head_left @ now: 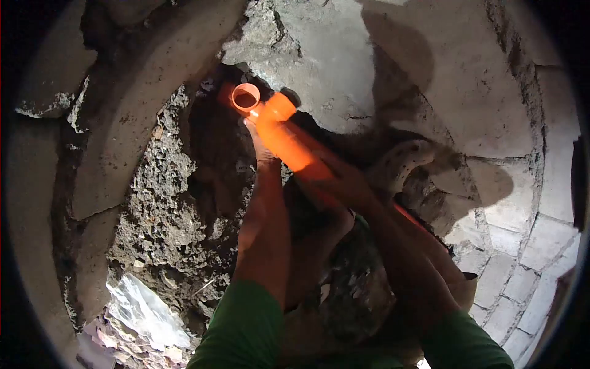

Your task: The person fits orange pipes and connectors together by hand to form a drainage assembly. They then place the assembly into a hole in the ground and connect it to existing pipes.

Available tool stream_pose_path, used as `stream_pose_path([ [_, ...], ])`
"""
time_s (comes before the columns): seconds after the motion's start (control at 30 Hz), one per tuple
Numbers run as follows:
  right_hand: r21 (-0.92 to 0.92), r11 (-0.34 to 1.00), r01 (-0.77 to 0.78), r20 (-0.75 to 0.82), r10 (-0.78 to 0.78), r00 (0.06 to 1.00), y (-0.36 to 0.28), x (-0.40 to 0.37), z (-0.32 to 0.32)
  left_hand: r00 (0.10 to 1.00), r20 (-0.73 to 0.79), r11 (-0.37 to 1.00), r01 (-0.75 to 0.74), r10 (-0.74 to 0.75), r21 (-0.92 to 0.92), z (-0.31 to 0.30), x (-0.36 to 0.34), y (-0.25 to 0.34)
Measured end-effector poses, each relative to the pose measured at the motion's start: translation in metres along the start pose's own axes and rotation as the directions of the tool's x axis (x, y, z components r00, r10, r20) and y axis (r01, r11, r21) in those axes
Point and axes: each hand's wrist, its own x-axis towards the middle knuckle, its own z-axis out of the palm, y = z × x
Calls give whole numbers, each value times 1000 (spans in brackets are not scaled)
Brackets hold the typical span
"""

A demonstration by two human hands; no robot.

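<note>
A bright orange plastic drain pipe [295, 150] slants through the middle of the head view. Its upper end carries branches: one round mouth [247, 96] faces me, and a second stub [281, 106] points up and to the right. My left hand [263, 146] grips the pipe's left side just below the round mouth, thumb up along it. Farther down, my right hand [341, 179] lies closed around the pipe in shadow. Most of its fingers are hard to make out, and the pipe's lower end is hidden behind the right hand and forearm.
Broken concrete [326, 55] edges the dark hole above the pipe. Loose rubble and soil [163, 215] lie at left, with clear plastic sheeting [147, 313] below. A curved concrete slab [141, 104] runs along the left, paving blocks [516, 289] at right.
</note>
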Motion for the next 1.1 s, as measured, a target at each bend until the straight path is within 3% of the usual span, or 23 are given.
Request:
stream_pose_path([
  [0.07, -3, 1000, 22, -38, -22, 999, 52, -18, 5, 989, 99, 993, 116, -113, -28, 10, -10, 5],
  [0.13, -16, 999, 46, -77, -47, 996, 80, -42, -5, 992, -125, 999, -22, 19, -26, 30, -15, 1],
  [0.17, -103, 994, -38, -22, 36, 999, 86, -53, -12, 995, -73, 982, 47, -61, -183, 25, -14, 3],
  [0.2, -193, 975, -114, 27, 121, 992, 88, -57, -14, 995, -73, 982, 47, -61, -181, 25, -14, 0],
  [0.27, -201, 976, -84, 17, 90, 996, 95, -48, -6, 989, -132, 997, -64, 69, 46, 25, -13, -4],
  [0.33, -211, 975, -63, 5, 65, 998, 92, -24, 4, 969, -236, 993, -47, 71, 108, 22, -12, -1],
  [0.37, -43, 999, 28, -30, -29, 999, 82, 6, 15, 957, -160, 917, -172, 242, 360, 12, -5, -4],
  [0.4, 120, 985, 127, -85, -117, 989, 76, 24, 22, 980, 45, 967, -197, 193, 162, 15, -6, -6],
  [0.47, 178, 983, 34, -19, -31, 999, 37, 12, 10, 891, 449, 981, 25, 66, -193, 15, -5, -12],
  [0.5, 230, 973, -34, 53, 22, 998, 21, 14, 3, 965, 197, 964, -208, 174, 165, 21, 3, -10],
  [0.53, 232, 972, -42, 50, 31, 998, 28, 6, 2, 972, 132, 943, -223, 195, 246, 24, -1, -8],
  [0.6, 173, 961, 215, -71, -205, 976, 56, -8, -3, 972, 0, 888, -215, 236, 406, 33, -10, -5],
  [0.67, 126, 982, 139, -25, -137, 990, 84, -30, -16, 993, -117, 984, -16, -6, -178, 43, -21, -6],
  [0.7, 80, 994, 74, 8, -75, 997, 90, -35, -19, 968, -252, 995, -28, 4, -91, 49, -17, -7],
  [0.73, 79, 995, 68, 9, -69, 998, 70, -25, -16, 967, -256, 995, -25, 1, -93, 55, -11, -5],
  [0.77, 180, 978, -107, 97, 91, 991, 30, -5, -10, 915, -399, 984, 13, 61, 179, 63, -2, 0],
  [0.83, 273, 921, -278, 190, 231, 954, 11, 10, -3, 979, -66, 944, -169, 195, 282, 29, -5, -9],
  [0.87, 61, 982, -178, 64, 174, 983, 17, 7, 0, 962, 103, 919, -271, 252, 285, 12, -6, -14],
  [0.9, -181, 981, -73, -32, 68, 997, 22, 14, -1, 915, 130, 718, -382, 382, 581, 17, -3, -12],
  [0.93, -187, 981, -58, -29, 54, 998, 27, 17, -4, 937, 114, 796, -341, 330, 500, 19, -4, -9],
  [1.0, 161, 986, 43, -28, -39, 999, 45, -9, -4, 972, 82, 917, -236, 221, 320, 17, -3, -3],
  [1.07, 128, 991, -30, -68, 39, 997, 40, -43, -12, 986, -165, 998, 11, -21, -59, 41, -9, -2],
  [1.1, 97, 990, -98, -113, 109, 988, 40, -64, -17, 974, -207, 996, -86, 88, 21, 41, -9, 0],
])
